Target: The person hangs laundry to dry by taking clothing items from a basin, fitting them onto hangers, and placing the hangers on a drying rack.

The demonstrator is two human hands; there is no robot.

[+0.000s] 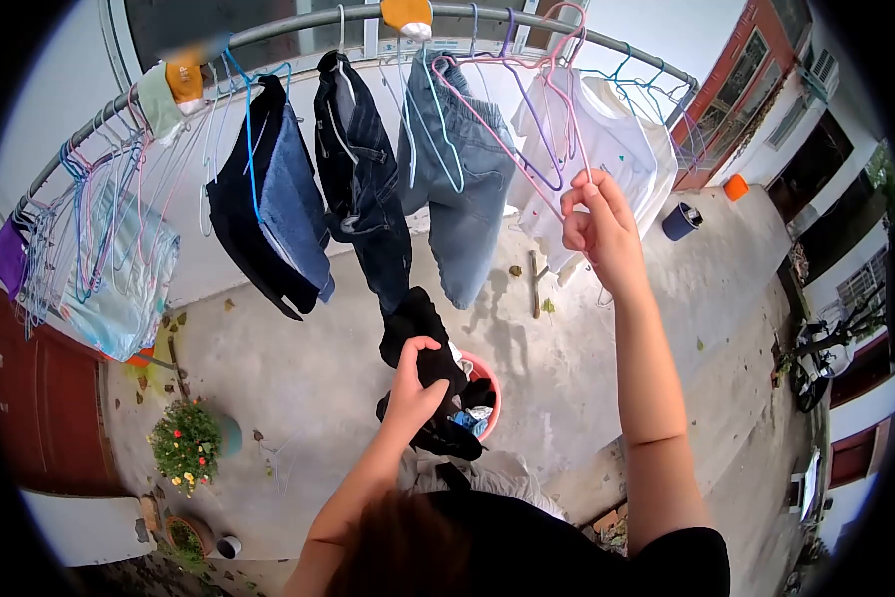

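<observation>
My right hand (601,231) is raised at the right, thumb and fingers pinched on a pink hanger (522,157) whose hook is up at the metal rail (313,22). Lower and near the middle, my left hand (417,383) grips a black garment (412,323) that hangs down in folds. Behind that garment stands a pink basket (495,398) with dark, white and blue clothes in it. Grey-blue jeans (457,189) and white shirts (606,149) hang just beyond my hands.
Dark trousers (363,169), a black and blue garment (268,199) and many bunched hangers (79,229) fill the rail's left. A flowering plant (186,443) stands on the ground at lower left. A dark blue bucket (680,222) is at the right.
</observation>
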